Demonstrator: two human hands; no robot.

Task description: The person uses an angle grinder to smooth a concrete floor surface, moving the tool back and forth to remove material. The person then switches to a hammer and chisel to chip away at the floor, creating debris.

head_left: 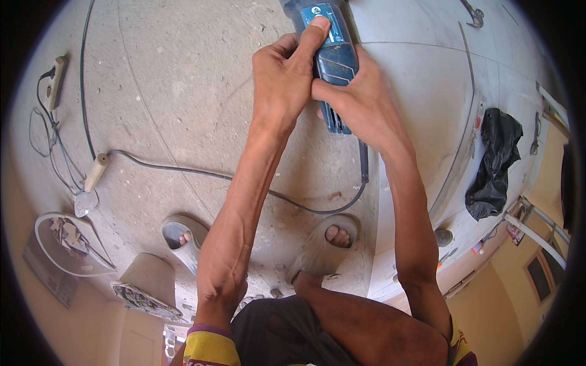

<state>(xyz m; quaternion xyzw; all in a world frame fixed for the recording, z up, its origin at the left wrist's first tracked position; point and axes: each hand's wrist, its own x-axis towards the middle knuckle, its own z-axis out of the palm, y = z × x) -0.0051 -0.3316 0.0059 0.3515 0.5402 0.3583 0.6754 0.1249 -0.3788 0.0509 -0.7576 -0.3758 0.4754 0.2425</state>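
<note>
Both hands hold a blue grinder (329, 58) over the concrete floor (171, 91), near the top edge of the view, with its working end cut off by the frame so the disc cannot be seen. The left hand (282, 79) wraps the body from the left, thumb laid up along the top of the housing; the right hand (360, 100) closes around the rear of the body from the right, fingers tight on the casing. The main risk, as I judge it, is the cord (244, 180): it leaves the tool's tail, loops back between the forearms and runs across the floor just in front of the right foot (332, 241) in an open sandal, then on toward the far left. A shift of that foot could snag the cord and jerk the grinder off line, and a kick of the tool could do harm with both wrists crossed so close over it. Bare toes on both feet, the left foot (182, 236) too, sit close to where grit or sparks would land. A trowel (90, 186) lies at the cord's left bend and a power strip (55, 80) with loose wires sits near the left edge, both easy to trip on. A black bag (494, 161) lies well apart to the right.
</note>
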